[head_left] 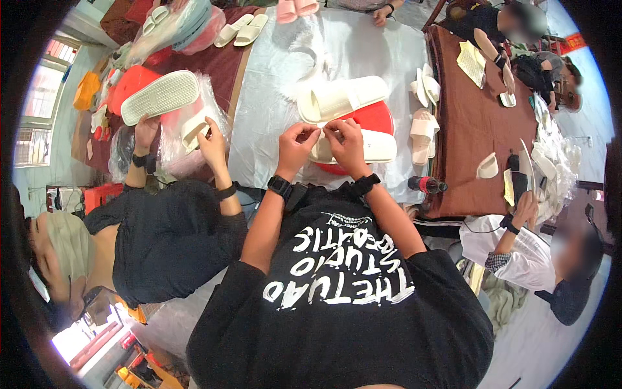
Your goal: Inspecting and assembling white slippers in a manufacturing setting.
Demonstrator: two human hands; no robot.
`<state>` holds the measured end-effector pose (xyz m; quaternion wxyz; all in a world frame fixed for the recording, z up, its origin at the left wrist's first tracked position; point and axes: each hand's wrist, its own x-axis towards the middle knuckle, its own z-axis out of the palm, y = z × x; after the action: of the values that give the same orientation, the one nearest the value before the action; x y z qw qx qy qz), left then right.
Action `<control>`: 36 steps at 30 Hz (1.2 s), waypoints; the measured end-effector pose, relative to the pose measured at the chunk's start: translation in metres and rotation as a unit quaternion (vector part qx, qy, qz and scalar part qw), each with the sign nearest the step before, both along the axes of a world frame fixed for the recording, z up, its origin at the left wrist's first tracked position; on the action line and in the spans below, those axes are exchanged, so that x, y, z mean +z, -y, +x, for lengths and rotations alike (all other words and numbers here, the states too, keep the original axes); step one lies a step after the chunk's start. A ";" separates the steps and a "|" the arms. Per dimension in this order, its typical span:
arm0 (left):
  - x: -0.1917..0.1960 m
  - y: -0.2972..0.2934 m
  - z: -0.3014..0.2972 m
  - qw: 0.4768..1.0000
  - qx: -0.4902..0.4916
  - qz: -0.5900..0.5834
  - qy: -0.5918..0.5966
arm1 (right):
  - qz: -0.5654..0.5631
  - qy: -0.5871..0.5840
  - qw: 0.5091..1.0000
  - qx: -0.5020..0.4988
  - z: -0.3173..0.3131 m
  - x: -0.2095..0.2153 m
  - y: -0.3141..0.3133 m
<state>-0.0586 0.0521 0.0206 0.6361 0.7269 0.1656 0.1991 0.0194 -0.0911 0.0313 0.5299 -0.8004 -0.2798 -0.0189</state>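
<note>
My left hand [299, 146] and my right hand [345, 146] meet close together over the middle table, fingertips pinched. Whatever they hold, if anything, is too small to make out. Just beyond them a cream slide slipper [343, 98] lies across a round red piece [377, 118]. A second cream slipper [377, 148] sits nearer to me, partly covered by my right hand. Its other end shows between my two hands.
Clear plastic sheeting [259, 97] covers the table. Pale slippers [424, 135] and a dark bottle with a red label [424, 185] stand near its right edge. To my left a co-worker's hands [211, 144] hold slippers; other people work at the brown table [463, 123].
</note>
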 end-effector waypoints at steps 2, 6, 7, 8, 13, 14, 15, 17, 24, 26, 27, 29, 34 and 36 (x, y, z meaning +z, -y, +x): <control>0.000 0.000 0.000 1.000 0.000 0.001 -0.025 | 0.009 -0.008 1.000 0.004 -0.001 0.001 0.000; 0.002 0.000 -0.001 1.000 -0.008 -0.007 0.008 | 0.006 -0.014 1.000 0.001 -0.002 0.003 0.002; 0.003 0.000 -0.002 1.000 -0.011 -0.006 0.016 | -0.003 0.004 1.000 0.007 -0.002 0.004 0.002; 0.003 0.000 -0.002 1.000 -0.015 -0.005 0.024 | -0.002 0.004 1.000 0.007 -0.002 0.004 0.002; 0.004 0.000 -0.002 1.000 -0.014 0.000 0.014 | 0.006 -0.032 0.999 -0.005 -0.003 0.004 0.001; 0.004 0.000 -0.003 1.000 -0.013 0.002 0.014 | 0.013 -0.021 1.000 -0.004 -0.003 0.004 0.001; 0.005 0.000 -0.003 1.000 -0.012 0.002 0.014 | 0.012 -0.013 1.000 0.001 -0.003 0.004 0.001; 0.005 0.001 -0.003 1.000 -0.011 0.021 0.018 | 0.011 -0.004 1.000 0.006 -0.003 0.004 0.002; 0.005 0.000 -0.003 1.000 -0.009 0.006 0.010 | 0.004 -0.008 1.000 0.002 -0.002 0.001 0.001; 0.005 0.000 -0.003 1.000 -0.013 0.005 0.007 | -0.001 -0.012 1.000 0.003 -0.001 0.001 0.001; 0.004 0.000 -0.003 1.000 -0.014 0.004 0.013 | -0.003 0.013 1.000 0.010 -0.001 0.001 0.001; 0.004 -0.001 -0.004 1.000 -0.017 0.008 0.012 | -0.006 0.037 0.999 0.018 -0.001 0.001 0.002; 0.006 -0.002 -0.004 0.999 -0.019 0.025 0.015 | -0.007 0.022 1.000 0.009 -0.002 0.002 0.002; 0.007 -0.002 -0.003 0.999 -0.019 0.022 0.017 | -0.004 0.012 1.000 0.003 -0.002 0.001 0.002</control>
<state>-0.0621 0.0539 0.0275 0.6260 0.7405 0.1364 0.2030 0.0169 -0.0927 0.0327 0.5234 -0.8012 -0.2889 -0.0254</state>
